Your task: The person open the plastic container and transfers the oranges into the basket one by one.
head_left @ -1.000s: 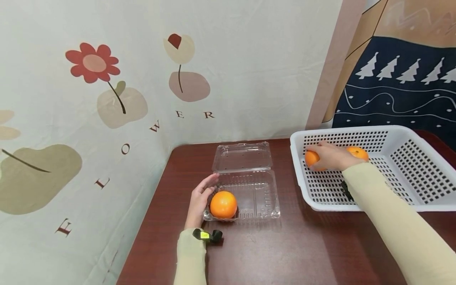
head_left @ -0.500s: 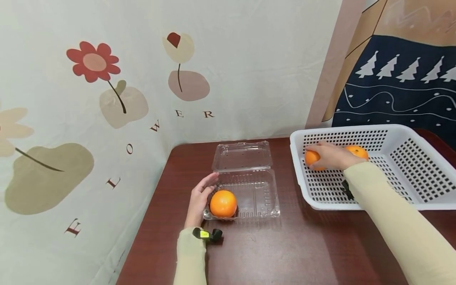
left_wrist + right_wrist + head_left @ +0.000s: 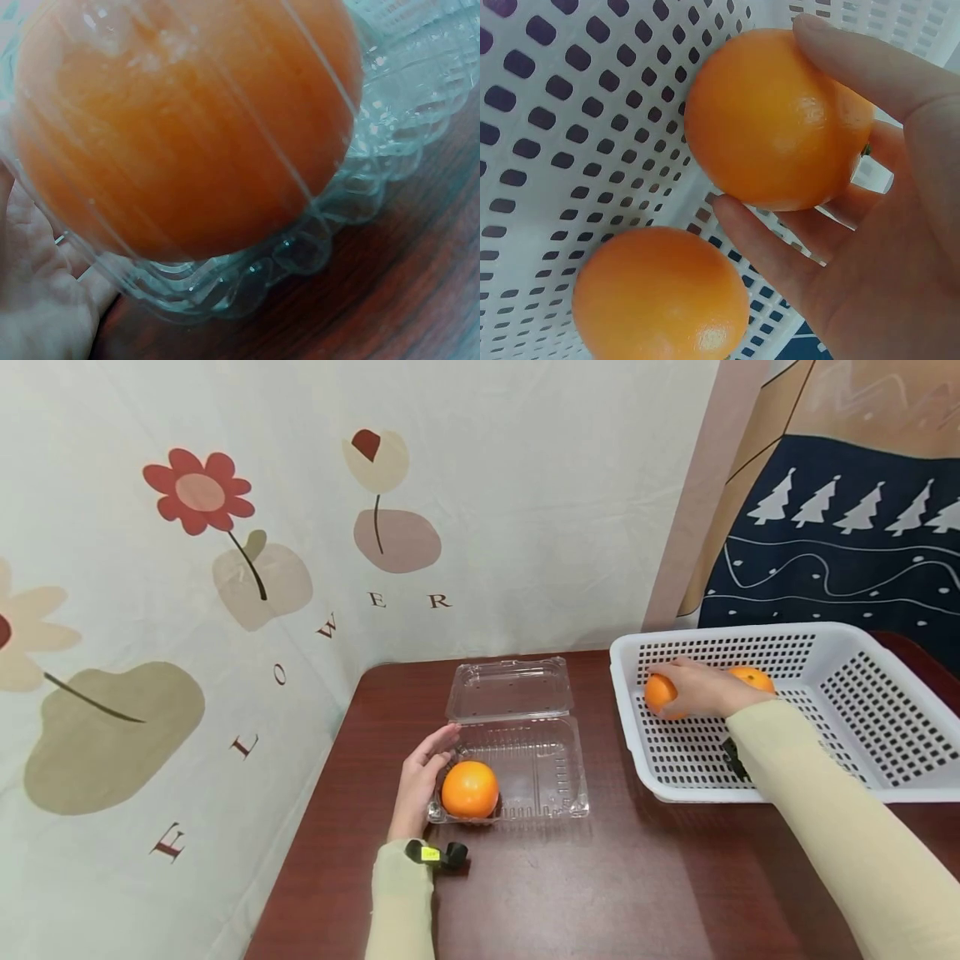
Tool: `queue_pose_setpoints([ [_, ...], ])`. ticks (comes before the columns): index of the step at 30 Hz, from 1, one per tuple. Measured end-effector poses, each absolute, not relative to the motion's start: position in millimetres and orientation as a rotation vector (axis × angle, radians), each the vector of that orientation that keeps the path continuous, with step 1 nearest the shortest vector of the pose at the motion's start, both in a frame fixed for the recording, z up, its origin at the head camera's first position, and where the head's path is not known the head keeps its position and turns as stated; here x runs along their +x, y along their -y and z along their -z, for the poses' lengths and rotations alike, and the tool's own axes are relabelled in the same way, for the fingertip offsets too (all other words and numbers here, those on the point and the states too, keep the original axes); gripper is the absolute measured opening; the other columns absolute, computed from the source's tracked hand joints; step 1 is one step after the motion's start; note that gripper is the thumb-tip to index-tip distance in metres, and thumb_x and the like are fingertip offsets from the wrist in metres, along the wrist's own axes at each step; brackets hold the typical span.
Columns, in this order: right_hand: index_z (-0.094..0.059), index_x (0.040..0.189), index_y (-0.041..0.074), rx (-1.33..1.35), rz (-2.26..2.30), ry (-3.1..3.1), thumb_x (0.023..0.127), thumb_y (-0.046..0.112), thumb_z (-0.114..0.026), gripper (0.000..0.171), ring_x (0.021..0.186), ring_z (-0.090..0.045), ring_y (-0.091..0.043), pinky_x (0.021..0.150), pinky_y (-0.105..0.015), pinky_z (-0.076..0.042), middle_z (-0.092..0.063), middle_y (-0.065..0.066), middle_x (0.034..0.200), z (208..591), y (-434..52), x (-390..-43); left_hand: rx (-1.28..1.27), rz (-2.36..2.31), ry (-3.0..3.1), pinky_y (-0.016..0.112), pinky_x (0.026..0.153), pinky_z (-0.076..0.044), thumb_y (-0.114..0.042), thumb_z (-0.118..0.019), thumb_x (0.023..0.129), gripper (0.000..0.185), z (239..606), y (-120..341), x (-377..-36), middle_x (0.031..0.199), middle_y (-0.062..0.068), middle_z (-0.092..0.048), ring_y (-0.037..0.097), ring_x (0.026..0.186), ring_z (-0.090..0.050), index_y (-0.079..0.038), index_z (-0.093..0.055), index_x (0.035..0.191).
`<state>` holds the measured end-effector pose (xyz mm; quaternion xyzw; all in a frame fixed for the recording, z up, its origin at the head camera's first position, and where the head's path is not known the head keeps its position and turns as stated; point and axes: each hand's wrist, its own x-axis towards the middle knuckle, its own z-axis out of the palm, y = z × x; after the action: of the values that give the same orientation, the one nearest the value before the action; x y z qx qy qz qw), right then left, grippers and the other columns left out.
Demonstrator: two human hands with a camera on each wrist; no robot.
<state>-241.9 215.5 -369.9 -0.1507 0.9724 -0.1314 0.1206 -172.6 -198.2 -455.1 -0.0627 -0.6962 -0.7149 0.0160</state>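
In the head view my right hand (image 3: 703,686) is inside the white basket, gripping an orange (image 3: 659,692) near its left wall. The right wrist view shows thumb and fingers curved around this orange (image 3: 769,124). A second orange (image 3: 660,296) lies beside it in the basket, partly behind my hand in the head view. My left hand (image 3: 420,781) lies along the left side of a clear plastic clamshell box (image 3: 536,768), its fingers fairly straight against the wall. Inside the box, at the front left, sits one orange (image 3: 470,790), seen through the plastic in the left wrist view.
The box's lid (image 3: 512,689) lies folded back behind its base. The white perforated basket (image 3: 750,794) takes up the right side of the dark red wooden table (image 3: 562,893). A printed cloth (image 3: 525,510) hangs along the table's back and left edges.
The gripped orange has shifted very slightly right within the basket, along with my right hand. My left hand, the box and its orange stay in place.
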Motion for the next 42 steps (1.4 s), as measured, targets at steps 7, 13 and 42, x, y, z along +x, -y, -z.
queue_pose_setpoints([
  [7,-0.037,0.135,0.008,-0.426,0.406,-2.811,0.073,0.029,-0.069,0.073,0.104,-0.042,-0.035,0.083,-0.056,-0.036,-0.038,-0.021,0.127,369.9,-219.5,-242.1,-0.202,2.206,2.184,0.034,0.097,-0.036,0.004,-0.038,0.090,0.039,456.0,198.5,-173.3,0.128,0.012,-0.049,0.026,0.119,-0.043,-0.003,-0.048,0.127],
  [13,-0.040,0.133,0.005,-0.443,0.444,-2.811,0.072,0.026,-0.071,0.072,0.100,-0.044,-0.033,0.082,-0.052,-0.038,-0.042,-0.020,0.123,367.9,-222.2,-242.8,-0.213,2.204,2.176,0.042,0.099,-0.033,0.005,-0.038,0.089,0.039,457.0,199.0,-172.5,0.128,0.012,-0.049,0.026,0.119,-0.043,-0.003,-0.049,0.126],
  [42,-0.030,0.139,0.009,-0.569,0.417,-2.881,0.082,0.028,-0.063,0.069,0.120,-0.034,-0.039,0.094,-0.059,-0.028,-0.033,-0.022,0.136,331.1,-211.8,-233.7,-0.216,2.219,2.160,0.029,0.096,-0.037,0.006,-0.037,0.089,0.040,456.5,198.9,-173.6,0.128,0.011,-0.049,0.026,0.119,-0.043,-0.002,-0.048,0.126],
])
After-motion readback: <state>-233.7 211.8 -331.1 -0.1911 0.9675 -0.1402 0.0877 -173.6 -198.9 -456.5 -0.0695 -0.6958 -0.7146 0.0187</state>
